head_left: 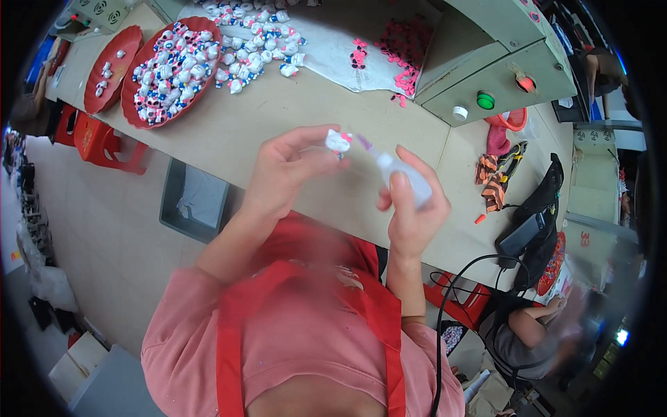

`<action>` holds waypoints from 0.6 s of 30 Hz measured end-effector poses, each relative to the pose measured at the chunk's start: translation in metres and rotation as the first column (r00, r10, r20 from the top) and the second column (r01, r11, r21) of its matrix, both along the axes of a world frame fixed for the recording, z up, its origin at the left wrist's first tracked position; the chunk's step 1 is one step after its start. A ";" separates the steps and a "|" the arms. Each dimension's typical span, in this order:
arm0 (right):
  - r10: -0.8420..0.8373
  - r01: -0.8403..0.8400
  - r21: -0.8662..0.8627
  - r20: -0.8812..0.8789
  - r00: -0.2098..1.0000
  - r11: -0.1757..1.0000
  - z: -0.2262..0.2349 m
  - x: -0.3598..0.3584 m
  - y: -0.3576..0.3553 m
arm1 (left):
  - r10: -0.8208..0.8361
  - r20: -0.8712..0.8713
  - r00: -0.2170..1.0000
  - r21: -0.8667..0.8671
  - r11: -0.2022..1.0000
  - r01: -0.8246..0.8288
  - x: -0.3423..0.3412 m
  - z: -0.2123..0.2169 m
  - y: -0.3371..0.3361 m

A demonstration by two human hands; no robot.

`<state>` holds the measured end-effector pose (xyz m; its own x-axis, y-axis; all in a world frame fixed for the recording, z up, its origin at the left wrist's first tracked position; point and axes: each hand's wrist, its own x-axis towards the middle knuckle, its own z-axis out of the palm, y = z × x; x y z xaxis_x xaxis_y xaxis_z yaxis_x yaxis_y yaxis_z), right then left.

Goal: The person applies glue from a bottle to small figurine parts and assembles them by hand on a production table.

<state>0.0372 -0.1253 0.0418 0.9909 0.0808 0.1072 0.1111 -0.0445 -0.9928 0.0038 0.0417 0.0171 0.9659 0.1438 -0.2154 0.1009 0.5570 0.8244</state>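
Pinched in the fingers of my left hand is a small white cat-like figurine with pink bits on it, held above the table. My right hand grips a translucent white squeeze bottle. Its thin purple nozzle points at the figurine from the right; whether the tip touches it I cannot tell. Many similar figurines lie heaped at the far side of the table. Small pink pieces are scattered on a white sheet beyond my hands.
At the far left stand a red tray piled with figurines and a red dish holding a few. A grey-green machine box with a green button borders the table's right. Tools with striped wrapping and a black pouch lie nearby.
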 end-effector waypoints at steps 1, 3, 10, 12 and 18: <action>0.034 -0.025 0.064 -0.136 0.990 0.998 -0.007 0.013 0.003 | 0.060 0.007 0.998 0.022 0.998 -0.060 0.000 -0.005 0.003; 0.085 -0.067 0.081 -0.252 0.964 0.994 -0.040 0.047 0.005 | 0.061 -0.012 0.998 0.030 0.998 -0.061 -0.001 -0.012 0.007; -0.171 0.265 -0.867 0.211 0.962 0.422 -0.090 0.132 0.029 | 0.057 -0.053 0.997 0.086 0.995 -0.052 -0.009 -0.022 0.005; -0.088 0.352 -0.826 0.350 0.933 0.441 -0.096 0.133 0.027 | 0.064 -0.052 0.997 0.089 0.994 -0.059 -0.010 -0.023 0.007; 0.221 -0.284 -0.114 -0.387 0.895 0.952 -0.042 0.061 0.004 | 0.064 -0.011 0.998 0.097 0.993 -0.063 -0.003 -0.027 0.001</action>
